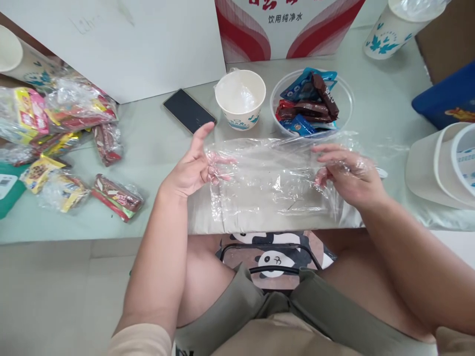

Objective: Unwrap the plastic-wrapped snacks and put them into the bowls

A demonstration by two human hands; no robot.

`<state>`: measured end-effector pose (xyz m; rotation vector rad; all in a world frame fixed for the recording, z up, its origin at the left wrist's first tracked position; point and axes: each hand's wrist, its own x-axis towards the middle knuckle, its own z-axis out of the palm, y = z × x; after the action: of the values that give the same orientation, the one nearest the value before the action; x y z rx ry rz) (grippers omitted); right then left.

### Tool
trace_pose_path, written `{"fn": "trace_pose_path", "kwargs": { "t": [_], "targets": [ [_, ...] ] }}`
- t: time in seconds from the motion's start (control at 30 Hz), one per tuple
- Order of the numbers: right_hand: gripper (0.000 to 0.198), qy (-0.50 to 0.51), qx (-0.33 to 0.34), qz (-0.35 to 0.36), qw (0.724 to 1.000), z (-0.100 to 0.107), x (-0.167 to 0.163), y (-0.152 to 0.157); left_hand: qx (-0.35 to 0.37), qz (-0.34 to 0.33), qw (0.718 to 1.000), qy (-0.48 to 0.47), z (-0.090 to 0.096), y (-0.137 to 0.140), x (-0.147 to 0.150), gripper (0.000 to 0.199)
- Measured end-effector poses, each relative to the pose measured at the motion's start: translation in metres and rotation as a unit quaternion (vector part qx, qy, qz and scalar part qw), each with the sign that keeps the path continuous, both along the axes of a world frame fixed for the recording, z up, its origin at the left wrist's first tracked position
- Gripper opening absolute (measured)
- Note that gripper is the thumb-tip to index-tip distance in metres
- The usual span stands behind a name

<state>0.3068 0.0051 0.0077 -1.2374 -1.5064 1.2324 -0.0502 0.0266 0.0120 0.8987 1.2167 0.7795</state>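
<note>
A sheet-like clear plastic bag (274, 183) is stretched between both hands above the table's front edge. My left hand (191, 165) is at its left end, the thumb raised and the other fingers curled in the film. At the right end, my right hand (349, 173) has its fingers bent, with crinkled plastic over them. Whether the fingertips are inside the bag or behind it is hard to tell. Just beyond the bag stand a paper cup (240, 120) with clear film inside and a round clear plastic bowl (348, 106) of wrapped snacks (308, 109).
A phone (189, 111) lies left of the cup. Wrapped snacks (117, 197) are piled at the left. A white board (122, 44) and a red-and-white carton (285, 29) stand behind. White plastic containers (423, 165), a blue package (441, 99) and another paper cup (389, 34) are right.
</note>
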Motion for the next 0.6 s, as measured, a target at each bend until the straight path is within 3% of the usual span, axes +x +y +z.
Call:
{"fn": "trace_pose_path", "kwargs": {
  "t": [0.17, 0.23, 0.33, 0.47, 0.6],
  "targets": [
    [0.035, 0.001, 0.078, 0.013, 0.997, -0.0053, 0.0027, 0.0037, 0.083, 0.012, 0.994, -0.075, 0.0001, -0.0020, 0.0067, 0.025],
    [0.035, 0.016, 0.089, 0.023, 0.996, -0.0067, 0.0038, 0.0047, 0.120, 0.021, 0.987, -0.107, -0.0017, -0.0018, 0.0067, 0.023],
    [0.026, 0.057, 0.055, -0.020, 0.997, -0.0075, 0.0031, 0.0052, 0.166, 0.025, 0.979, -0.117, -0.0065, 0.0003, 0.0041, 0.020],
    [0.019, 0.129, 0.002, -0.065, 0.989, -0.0056, 0.0003, 0.0066, 0.176, 0.050, 0.978, -0.098, -0.0094, 0.0037, 0.0023, 0.007],
    [0.012, 0.110, 0.027, -0.046, 0.993, -0.0033, 0.0036, 0.0093, 0.180, 0.113, 0.973, -0.088, -0.0085, 0.0071, 0.0056, 0.025]
  ]
}}
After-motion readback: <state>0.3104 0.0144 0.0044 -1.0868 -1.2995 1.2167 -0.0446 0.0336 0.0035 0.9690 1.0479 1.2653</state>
